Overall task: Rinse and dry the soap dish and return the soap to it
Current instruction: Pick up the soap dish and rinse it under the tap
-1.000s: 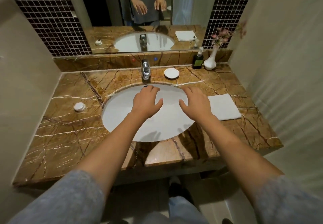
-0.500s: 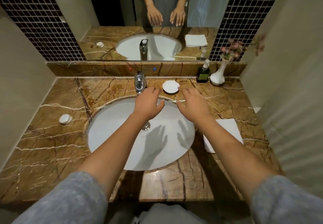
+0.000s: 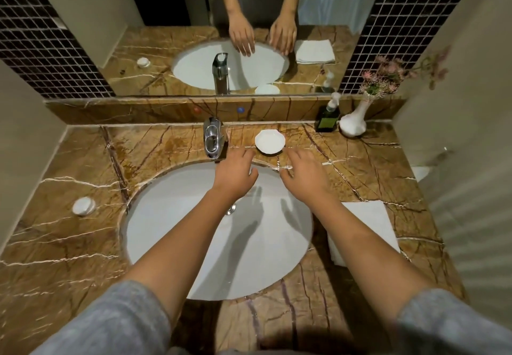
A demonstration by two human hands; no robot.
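A white scalloped soap dish (image 3: 269,141) sits on the brown marble counter, right of the chrome faucet (image 3: 213,138), and looks empty. A small round white soap (image 3: 83,206) lies on the counter far left of the basin. My left hand (image 3: 235,174) hovers over the basin's back rim, fingers spread, holding nothing. My right hand (image 3: 306,174) is beside it, open, its fingertips just short of the dish's front edge. A folded white towel (image 3: 368,224) lies right of the basin, partly under my right forearm.
The white oval basin (image 3: 171,216) fills the counter's middle. A dark pump bottle (image 3: 328,117) and a white vase (image 3: 353,123) with pink flowers stand at the back right. A mirror (image 3: 166,49) rises behind the backsplash. Walls close in on both sides.
Both hands have moved forward over the basin toward the soap dish, and my head has leaned in over the counter. Nothing has been picked up.
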